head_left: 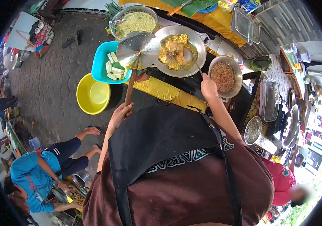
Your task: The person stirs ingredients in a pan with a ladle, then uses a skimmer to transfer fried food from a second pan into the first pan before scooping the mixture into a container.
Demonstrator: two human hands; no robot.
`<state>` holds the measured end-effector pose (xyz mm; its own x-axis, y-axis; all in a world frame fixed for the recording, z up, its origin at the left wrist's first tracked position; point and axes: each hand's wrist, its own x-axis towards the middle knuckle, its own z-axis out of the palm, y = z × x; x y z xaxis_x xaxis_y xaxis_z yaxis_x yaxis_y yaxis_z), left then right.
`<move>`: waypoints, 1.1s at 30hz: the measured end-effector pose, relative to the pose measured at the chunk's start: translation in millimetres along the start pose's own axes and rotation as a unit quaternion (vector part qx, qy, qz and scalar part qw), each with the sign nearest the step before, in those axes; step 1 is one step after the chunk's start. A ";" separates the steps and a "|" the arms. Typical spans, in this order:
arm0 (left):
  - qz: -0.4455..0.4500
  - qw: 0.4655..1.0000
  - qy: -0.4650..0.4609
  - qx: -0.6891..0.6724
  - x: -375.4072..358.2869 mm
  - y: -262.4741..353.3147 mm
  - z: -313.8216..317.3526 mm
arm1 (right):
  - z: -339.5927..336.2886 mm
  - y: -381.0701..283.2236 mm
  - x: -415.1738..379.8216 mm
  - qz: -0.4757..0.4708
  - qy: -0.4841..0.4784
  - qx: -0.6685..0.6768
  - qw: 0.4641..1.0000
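Note:
My left hand (122,111) is wrapped round the wooden handle of a large perforated skimmer (131,47), its round metal disc raised beside the wok. In my right hand (209,87) is the thin handle of a ladle (188,55), whose bowl rests in the wok (194,37). Yellow-orange food with a brown and dark patch on top (174,52) lies in oil there. Under the skimmer's edge, a turquoise basin (98,62) holds several pale cut sticks (112,69). A pan of reddish-brown fried bits (223,77) stands just right of my right hand.
A pot of pale yellow mash (136,23) stands behind the skimmer, and a yellow bucket (83,96) is lower left. Wire baskets (246,24) sit at the far right. A person in a blue shirt (32,177) works at lower left; another in red (281,180) is at right.

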<state>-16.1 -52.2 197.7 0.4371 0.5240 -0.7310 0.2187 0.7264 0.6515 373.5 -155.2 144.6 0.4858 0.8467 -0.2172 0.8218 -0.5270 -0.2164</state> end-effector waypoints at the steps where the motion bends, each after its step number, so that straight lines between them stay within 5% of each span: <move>1: 0.004 1.000 -0.002 0.007 -0.2 2.0 1.6 | 1.9 -4.8 -0.1 0.008 -0.018 -0.034 0.999; 19: -0.009 0.999 0.025 -0.022 -8.0 -7.1 -1.9 | 54.2 17.9 14.6 0.008 -0.036 -0.104 0.994; 23: -0.025 0.998 0.030 -0.042 -7.5 -7.2 -2.4 | 87.0 52.2 23.1 -0.010 0.059 0.044 0.997; 24: -0.025 0.998 0.032 -0.043 -8.5 -5.2 -1.7 | 82.4 51.5 23.4 0.108 -0.040 0.237 0.965; 25: -0.024 0.999 0.037 -0.011 -10.3 -2.1 -0.8 | 77.8 48.4 23.7 0.220 -0.137 0.415 0.872; 26: -0.024 0.999 0.042 0.022 -11.7 0.3 -0.6 | 87.4 53.4 25.0 0.223 -0.140 0.460 0.848; 29: -0.022 0.999 0.036 0.008 -12.4 0.7 -1.6 | 96.0 64.3 20.5 0.210 -0.147 0.528 0.810; 33: -0.026 0.999 0.025 -0.003 -11.5 1.4 -2.7 | 69.9 58.6 -1.0 0.159 -0.134 0.449 0.869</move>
<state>-23.1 -56.0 206.5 0.3812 0.5066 -0.7733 0.2353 0.7558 0.6111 400.4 -192.0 65.6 0.4603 0.6632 -0.5901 0.0361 -0.6782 -0.7340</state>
